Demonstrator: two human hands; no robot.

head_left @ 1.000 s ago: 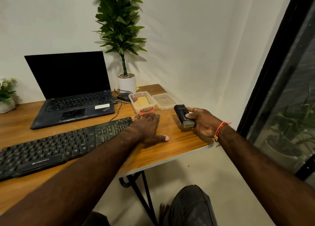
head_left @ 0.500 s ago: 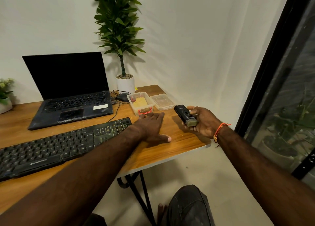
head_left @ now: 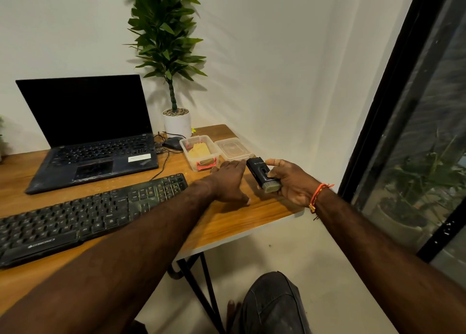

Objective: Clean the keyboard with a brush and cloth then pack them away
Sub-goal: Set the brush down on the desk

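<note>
A black keyboard (head_left: 83,215) lies along the left of the wooden desk (head_left: 257,215). My right hand (head_left: 292,185) grips a small black brush (head_left: 262,173) with its grey bristle end toward me, held just above the desk's right end. My left hand (head_left: 229,179) rests flat on the desk with straight fingers, its fingertips close to the brush's far end. A clear plastic box (head_left: 199,152) with red clips holds a yellow cloth (head_left: 199,150); its lid (head_left: 233,148) lies beside it on the right.
An open black laptop (head_left: 93,137) stands behind the keyboard, with a mouse (head_left: 174,142) and cables beside it. A potted plant (head_left: 174,56) is at the back against the wall. The desk's right edge is under my right hand; a dark window frame (head_left: 393,94) is to the right.
My right hand has brought the brush leftward, closer to my left hand's fingertips. My left hand stays flat on the desk.
</note>
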